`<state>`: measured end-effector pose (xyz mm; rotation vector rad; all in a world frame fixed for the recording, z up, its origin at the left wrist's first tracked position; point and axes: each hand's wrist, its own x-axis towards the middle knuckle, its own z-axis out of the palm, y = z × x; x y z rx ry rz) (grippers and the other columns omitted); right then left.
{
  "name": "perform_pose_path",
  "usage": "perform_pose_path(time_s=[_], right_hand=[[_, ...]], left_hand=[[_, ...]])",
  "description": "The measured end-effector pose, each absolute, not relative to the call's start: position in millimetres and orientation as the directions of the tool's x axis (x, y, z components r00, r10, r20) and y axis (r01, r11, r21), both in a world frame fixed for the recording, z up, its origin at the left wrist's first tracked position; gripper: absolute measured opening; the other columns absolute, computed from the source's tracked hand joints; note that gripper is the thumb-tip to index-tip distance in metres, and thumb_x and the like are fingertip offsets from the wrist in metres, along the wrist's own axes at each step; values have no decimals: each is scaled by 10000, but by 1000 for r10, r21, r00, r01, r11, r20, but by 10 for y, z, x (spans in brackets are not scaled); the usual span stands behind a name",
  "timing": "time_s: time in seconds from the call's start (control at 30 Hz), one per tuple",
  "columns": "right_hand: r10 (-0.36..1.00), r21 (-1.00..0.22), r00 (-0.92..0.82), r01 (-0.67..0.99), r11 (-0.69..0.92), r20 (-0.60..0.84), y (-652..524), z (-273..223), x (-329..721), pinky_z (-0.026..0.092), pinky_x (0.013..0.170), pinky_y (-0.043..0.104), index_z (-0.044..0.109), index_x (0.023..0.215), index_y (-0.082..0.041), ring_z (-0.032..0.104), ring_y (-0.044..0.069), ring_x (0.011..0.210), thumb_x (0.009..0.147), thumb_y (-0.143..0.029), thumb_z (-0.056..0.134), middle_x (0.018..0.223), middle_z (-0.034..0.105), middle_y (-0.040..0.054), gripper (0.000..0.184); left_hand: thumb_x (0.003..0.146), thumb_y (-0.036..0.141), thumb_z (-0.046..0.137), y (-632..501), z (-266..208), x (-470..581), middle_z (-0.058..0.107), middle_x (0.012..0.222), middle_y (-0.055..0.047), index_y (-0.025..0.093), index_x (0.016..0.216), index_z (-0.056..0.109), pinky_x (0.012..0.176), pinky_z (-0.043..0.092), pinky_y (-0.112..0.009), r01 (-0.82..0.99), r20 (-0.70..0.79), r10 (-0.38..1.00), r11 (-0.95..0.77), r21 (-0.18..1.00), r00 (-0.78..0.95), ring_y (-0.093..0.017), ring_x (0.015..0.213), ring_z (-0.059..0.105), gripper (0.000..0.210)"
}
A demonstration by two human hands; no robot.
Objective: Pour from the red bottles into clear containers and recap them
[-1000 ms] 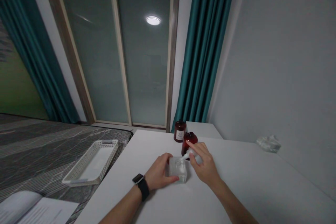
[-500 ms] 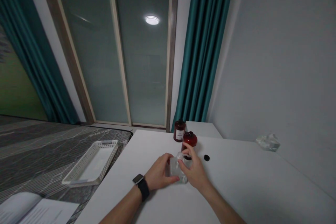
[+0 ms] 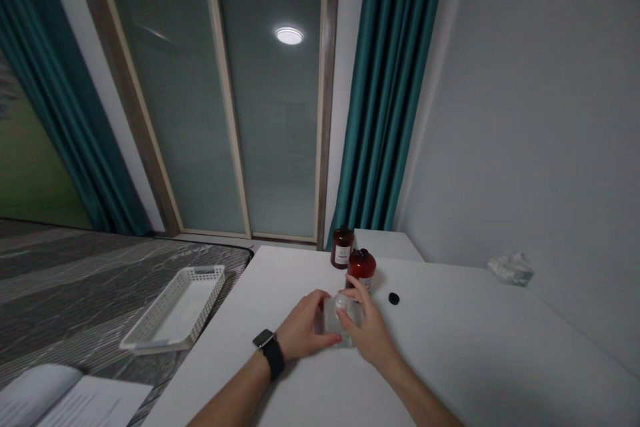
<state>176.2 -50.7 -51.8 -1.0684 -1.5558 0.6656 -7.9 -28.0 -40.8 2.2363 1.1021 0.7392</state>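
Note:
A clear, square-sided glass bottle [image 3: 331, 320] stands on the white table between my hands. My left hand [image 3: 301, 328], with a black watch at the wrist, is wrapped round its left side, the thumb along the near face. At the top of the bottle, my right hand [image 3: 369, 328] pinches a clear rounded stopper [image 3: 341, 301] between thumb and fingers. Whether the stopper sits fully in the neck I cannot tell. Just behind my right fingers stands a dark red bottle [image 3: 362, 263], partly covered by them. A small black cap [image 3: 394, 298] lies to the right.
Another dark red bottle with a white label [image 3: 343, 248] stands at the table's back edge. To the left, a white perforated basket [image 3: 131, 345] and an open book [image 3: 95, 400] lie on a dark patterned surface. A crumpled clear plastic packet [image 3: 511, 269] rests by the right wall.
My right hand and the stopper have shifted slightly down and left over the glass bottle. My left hand keeps its hold in about the same spot.

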Motion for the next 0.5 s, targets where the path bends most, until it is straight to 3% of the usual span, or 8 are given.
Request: perform_pose_path(time_s=[0.33, 0.5], right_hand=[[886, -850, 24, 296, 437, 464, -523, -601, 1745, 458, 997, 417, 457, 1373, -244, 618, 222, 1029, 793, -226, 608, 1029, 636, 43, 599], [886, -856, 26, 275, 438, 462, -543, -608, 1740, 437, 1038, 436, 432, 1399, -258, 603, 231, 1097, 750, -184, 626, 1139, 620, 59, 681]], left_hand=[[671, 359, 814, -267, -449, -86, 647, 1088, -82, 194, 1161, 520, 854, 482, -364, 519, 261, 818, -537, 665, 512, -259, 955, 600, 595], [670, 323, 810, -274, -435, -80, 646, 1087, -85, 183, 1151, 516, 859, 485, -370, 520, 251, 816, -536, 666, 521, -257, 954, 597, 581]])
